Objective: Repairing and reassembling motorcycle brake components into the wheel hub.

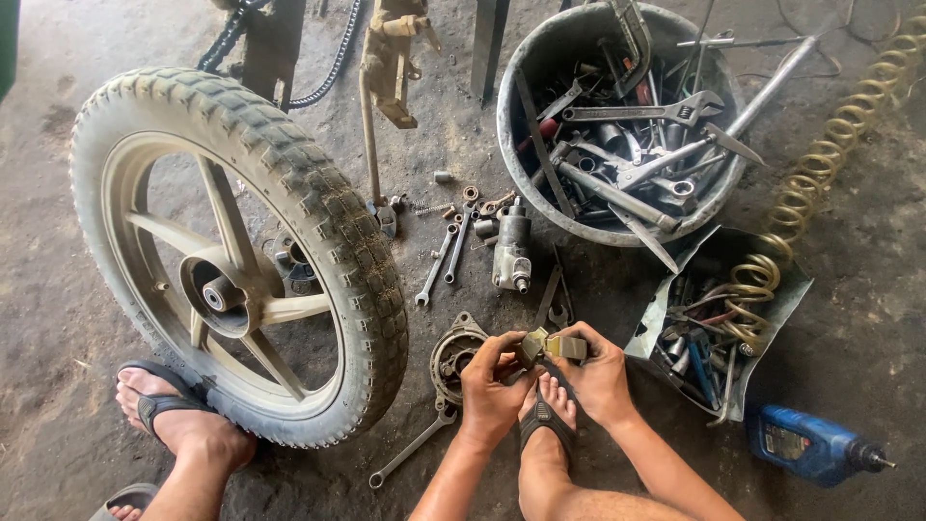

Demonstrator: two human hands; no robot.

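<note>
Both hands meet low in the view, just above the person's sandalled right foot (pixel 546 425). The left hand (pixel 492 381) and the right hand (pixel 596 371) are closed together on one small part, a grimy metal fitting with an olive-tan block (pixel 552 345) at its middle. The left fingers wrap its left end, the right fingers pinch its right end, so the part bridges the two grips. Its long axis runs roughly level, left to right across the view, with the lighter squared end pointing toward the right hand. What the darker end looks like inside the left fingers cannot be told.

Just left of the grip, touching the ground, lies a round brake drum plate (pixel 453 355), and below it a long combination spanner (pixel 410 451). Above the grip stands a small pneumatic impact tool (pixel 511 249), with two more spanners (pixel 446 256) beside it. Well to the left of the hands leans a motorcycle wheel (pixel 241 251) with a knobbly tyre, against the person's left foot (pixel 169 410). Up and to the right of the grip sits a grey tub of tools (pixel 526 193), holding an adjustable wrench (pixel 646 111). Right of the grip lies an open tray of small tools (pixel 719 328), a coiled air hose (pixel 810 183) running over it, and farther right a blue oil bottle (pixel 805 444).
</note>
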